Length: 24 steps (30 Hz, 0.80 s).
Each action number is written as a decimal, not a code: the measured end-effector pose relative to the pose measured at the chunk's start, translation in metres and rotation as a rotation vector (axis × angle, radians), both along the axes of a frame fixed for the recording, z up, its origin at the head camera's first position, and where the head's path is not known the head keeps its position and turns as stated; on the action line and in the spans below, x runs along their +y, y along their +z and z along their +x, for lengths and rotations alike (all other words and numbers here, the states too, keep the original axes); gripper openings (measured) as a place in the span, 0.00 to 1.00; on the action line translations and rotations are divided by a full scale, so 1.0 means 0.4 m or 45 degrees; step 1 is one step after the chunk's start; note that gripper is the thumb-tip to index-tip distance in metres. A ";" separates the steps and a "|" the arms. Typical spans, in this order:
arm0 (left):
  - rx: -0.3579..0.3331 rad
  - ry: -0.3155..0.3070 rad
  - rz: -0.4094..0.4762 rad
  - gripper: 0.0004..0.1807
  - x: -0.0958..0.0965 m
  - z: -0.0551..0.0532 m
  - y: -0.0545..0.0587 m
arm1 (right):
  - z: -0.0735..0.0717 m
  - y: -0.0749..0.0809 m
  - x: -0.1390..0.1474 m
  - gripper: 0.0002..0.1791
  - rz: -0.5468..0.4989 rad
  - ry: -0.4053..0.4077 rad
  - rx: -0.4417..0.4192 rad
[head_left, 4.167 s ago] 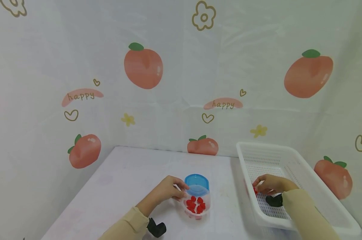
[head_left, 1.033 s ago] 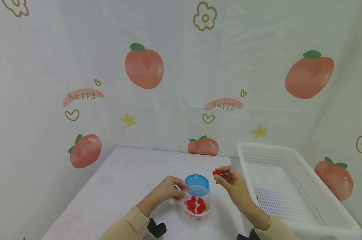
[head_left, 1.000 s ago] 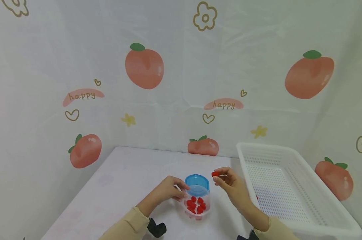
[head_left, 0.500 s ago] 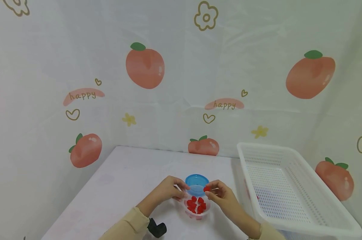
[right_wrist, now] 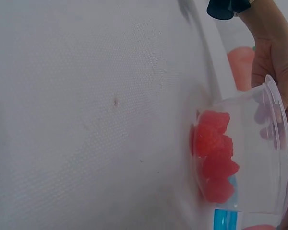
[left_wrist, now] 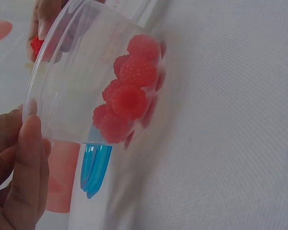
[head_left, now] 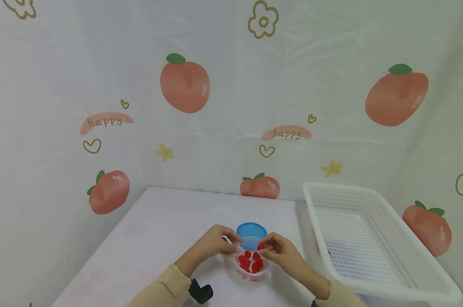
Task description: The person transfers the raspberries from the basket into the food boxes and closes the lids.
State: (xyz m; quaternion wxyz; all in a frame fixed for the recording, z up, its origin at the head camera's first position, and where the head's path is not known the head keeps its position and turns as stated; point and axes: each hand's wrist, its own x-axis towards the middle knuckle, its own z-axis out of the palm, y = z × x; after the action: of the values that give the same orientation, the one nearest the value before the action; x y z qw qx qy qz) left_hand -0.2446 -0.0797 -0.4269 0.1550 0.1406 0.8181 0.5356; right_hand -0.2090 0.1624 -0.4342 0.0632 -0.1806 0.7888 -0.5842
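A clear round plastic tub [left_wrist: 74, 100] stands on the table with several red raspberries [left_wrist: 134, 72] lying in its bottom. At the tub's left side, my left hand [head_left: 217, 241] pinches the rim between thumb and fingers. My right hand [head_left: 285, 252] holds one raspberry [head_left: 260, 246] by its fingertips, just above the right rim of the tub. In the left wrist view that same raspberry [left_wrist: 37, 46] shows beyond the rim, between the right hand's fingers. A blue lid [head_left: 251, 230] lies right behind the tub, partly seen through its wall.
A large white perforated basket [head_left: 404, 232] stands at the right of the table; a bit of red [head_left: 328, 253] shows by its left wall. A patterned cloth [head_left: 231, 94] hangs behind the table. A black wrist device [head_left: 201, 293] sits below the left sleeve.
My right hand has come from inside the basket, leftward with a raspberry, down to the tub's rim. The left hand has stayed at the tub.
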 end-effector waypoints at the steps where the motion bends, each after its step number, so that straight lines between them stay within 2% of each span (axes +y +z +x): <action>1: 0.002 -0.001 -0.001 0.11 0.000 0.000 0.000 | -0.001 0.001 0.000 0.17 0.006 0.005 0.000; 24: 0.001 -0.002 0.001 0.13 -0.002 0.000 0.000 | -0.007 0.004 -0.007 0.16 0.125 0.000 0.021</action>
State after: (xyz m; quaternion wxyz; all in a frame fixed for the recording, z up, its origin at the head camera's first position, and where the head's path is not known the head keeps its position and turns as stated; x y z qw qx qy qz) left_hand -0.2446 -0.0803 -0.4267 0.1552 0.1413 0.8179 0.5357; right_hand -0.2118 0.1594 -0.4325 0.0654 -0.1819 0.8170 -0.5433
